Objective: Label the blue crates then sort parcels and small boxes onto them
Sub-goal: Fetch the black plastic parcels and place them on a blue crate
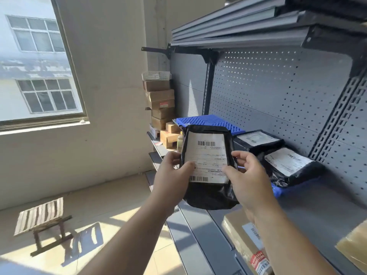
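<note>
Both hands hold a black parcel (pixel 208 192) upright in the air in front of the shelf (pixel 309 211), its white label (pixel 206 155) facing the camera. The left hand (pixel 171 175) grips the left edge, thumb pressed on the label. The right hand (pixel 250 179) grips the right edge, thumb likewise on the label. Behind the parcel a blue crate (pixel 208 121) lies on the shelf. To its right lie a rear bag (pixel 258 140) and a front bag (pixel 290 165), both black and labelled, apparently on a second crate (pixel 277 190) that is mostly hidden. A brown box (pixel 238 239) sits nearer on the shelf. Cartons (pixel 160 100) are stacked in the corner, and a stool (pixel 39 219) stands on the floor.
</note>
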A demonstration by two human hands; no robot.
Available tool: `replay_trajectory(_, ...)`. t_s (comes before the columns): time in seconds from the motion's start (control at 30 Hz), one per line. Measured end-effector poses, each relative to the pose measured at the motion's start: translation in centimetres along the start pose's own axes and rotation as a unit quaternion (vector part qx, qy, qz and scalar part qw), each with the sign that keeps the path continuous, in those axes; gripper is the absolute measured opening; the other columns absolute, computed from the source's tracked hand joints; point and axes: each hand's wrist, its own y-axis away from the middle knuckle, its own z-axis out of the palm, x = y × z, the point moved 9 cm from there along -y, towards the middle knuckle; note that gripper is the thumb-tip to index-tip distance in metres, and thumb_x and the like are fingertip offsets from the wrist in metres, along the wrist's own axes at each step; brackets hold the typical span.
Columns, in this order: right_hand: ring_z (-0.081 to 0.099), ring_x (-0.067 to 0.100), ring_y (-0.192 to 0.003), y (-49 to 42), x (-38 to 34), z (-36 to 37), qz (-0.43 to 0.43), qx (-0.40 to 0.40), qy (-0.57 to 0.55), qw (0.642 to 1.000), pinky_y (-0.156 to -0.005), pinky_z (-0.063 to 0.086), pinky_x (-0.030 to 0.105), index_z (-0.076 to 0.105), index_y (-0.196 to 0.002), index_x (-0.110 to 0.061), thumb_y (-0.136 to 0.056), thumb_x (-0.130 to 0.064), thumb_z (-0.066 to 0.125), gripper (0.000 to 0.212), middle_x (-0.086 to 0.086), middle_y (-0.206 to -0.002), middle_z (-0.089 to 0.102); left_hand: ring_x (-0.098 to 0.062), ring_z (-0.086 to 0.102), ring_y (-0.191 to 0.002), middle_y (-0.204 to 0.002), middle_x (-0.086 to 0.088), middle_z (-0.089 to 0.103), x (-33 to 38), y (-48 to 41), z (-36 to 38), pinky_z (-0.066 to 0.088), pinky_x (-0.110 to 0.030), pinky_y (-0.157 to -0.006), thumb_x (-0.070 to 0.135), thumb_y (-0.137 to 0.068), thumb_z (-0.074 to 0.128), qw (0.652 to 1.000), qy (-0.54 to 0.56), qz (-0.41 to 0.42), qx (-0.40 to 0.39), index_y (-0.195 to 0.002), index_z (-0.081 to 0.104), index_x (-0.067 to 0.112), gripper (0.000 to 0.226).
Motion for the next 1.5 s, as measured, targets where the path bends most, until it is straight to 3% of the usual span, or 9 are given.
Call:
replay_trajectory(0.3,0.062,0.001,-0.105,-5.6,1.5,-4.8,0.028,0.135,0.051,0.989,-0.092,0.052,0.03,0.059,-0.117,-0.033,-0.088,-0.018,0.069,0.034,-0.017,-0.112,0.064,-0.02,0.072,-0.098,-0.111,0.008,0.067,0.3,-8.4,9.7,0.062,-0.045,-0.083,0.028,-0.089,0.067,0.99,-0.015,0.002,-0.14,-0.107,0.062,0.03,0.019)
replay_trajectory(0.47,0.057,0.009,-0.113,-7.4,3.0,-10.1,0.047,0.205,0.098,0.973,-0.097,0.047,0.033,0.059,-0.12,-0.031,-0.087,-0.019,0.068,0.036,-0.013,-0.113,0.061,-0.011,0.07,-0.092,-0.106,0.009,0.069,1.1,-9.7,17.1,0.056,-0.028,-0.071,0.027,-0.091,0.065,0.977,-0.065,0.031,-0.2,-0.107,0.062,0.029,0.016)
replay_trajectory(0.6,0.06,0.015,-0.115,-8.3,4.1,-13.5,0.07,0.241,0.111,0.962,-0.097,0.048,0.036,0.058,-0.121,-0.031,-0.085,-0.018,0.068,0.039,-0.004,-0.121,0.063,-0.012,0.069,-0.091,-0.1,0.01,0.071,2.0,-9.9,21.7,0.057,-0.038,-0.087,0.028,-0.089,0.065,0.963,-0.115,0.06,-0.236,-0.103,0.062,0.026,0.014)
replay_trajectory(0.77,0.066,0.017,-0.103,-8.9,5.3,-15.6,0.097,0.275,0.13,0.948,-0.085,0.051,0.033,0.057,-0.121,-0.03,-0.084,-0.017,0.067,0.04,-0.006,-0.117,0.067,-0.012,0.067,-0.082,-0.091,0.014,0.067,2.5,-10.7,25.9,0.058,-0.04,-0.078,0.03,-0.09,0.063,0.939,-0.164,0.108,-0.281,-0.1,0.061,0.025,0.012)
replay_trajectory(0.9,0.068,0.019,-0.096,-9.3,5.7,-16.8,0.126,0.3,0.142,0.935,-0.081,0.055,0.036,0.056,-0.122,-0.034,-0.084,-0.02,0.065,0.042,-0.007,-0.119,0.062,-0.016,0.068,-0.082,-0.09,0.011,0.069,2.4,-11.5,28.9,0.059,-0.044,-0.078,0.034,-0.088,0.06,0.908,-0.2,0.145,-0.338,-0.096,0.059,0.024,0.013)
replay_trajectory(1.03,0.067,0.011,-0.084,-9.9,5.8,-17.0,0.147,0.327,0.147,0.922,-0.06,0.047,0.026,0.055,-0.125,-0.031,-0.086,-0.017,0.064,0.042,-0.003,-0.123,0.061,-0.019,0.067,-0.077,-0.083,0.008,0.068,2.1,-13.0,30.8,0.055,-0.036,-0.07,0.041,-0.088,0.058,0.87,-0.269,0.194,-0.365,-0.093,0.058,0.023,0.018)
replay_trajectory(1.13,0.068,0.009,-0.073,-10.4,6.2,-16.3,0.168,0.338,0.158,0.912,-0.056,0.049,0.026,0.054,-0.12,-0.033,-0.087,-0.017,0.063,0.038,-0.001,-0.124,0.063,-0.024,0.066,-0.077,-0.075,0.006,0.069,1.8,-14.3,31.9,0.056,-0.038,-0.074,0.046,-0.085,0.054,0.841,-0.318,0.223,-0.376,-0.088,0.06,0.023,0.024)
replay_trajectory(1.33,0.067,0.012,-0.077,-11.0,6.9,-15.8,0.212,0.361,0.165,0.893,-0.065,0.055,0.032,0.055,-0.13,-0.027,-0.089,-0.016,0.061,0.043,-0.004,-0.115,0.056,-0.027,0.048,-0.112,-0.099,0.005,0.065,2.3,-15.1,33.6,0.029,-0.041,-0.09,0.044,-0.088,0.049,0.769,-0.415,0.306,-0.377,-0.09,0.063,0.023,0.025)
replay_trajectory(1.5,0.07,0.023,-0.089,-11.5,7.7,-15.4,0.254,0.33,0.199,0.887,-0.082,0.059,0.043,0.049,-0.137,-0.026,-0.089,-0.024,0.059,0.048,-0.009,-0.104,0.056,-0.03,0.044,-0.121,-0.114,0.003,0.061,1.1,-15.4,34.3,0.028,-0.044,-0.099,0.045,-0.086,0.051,0.738,-0.45,0.307,-0.399,-0.095,0.067,0.028,0.025)
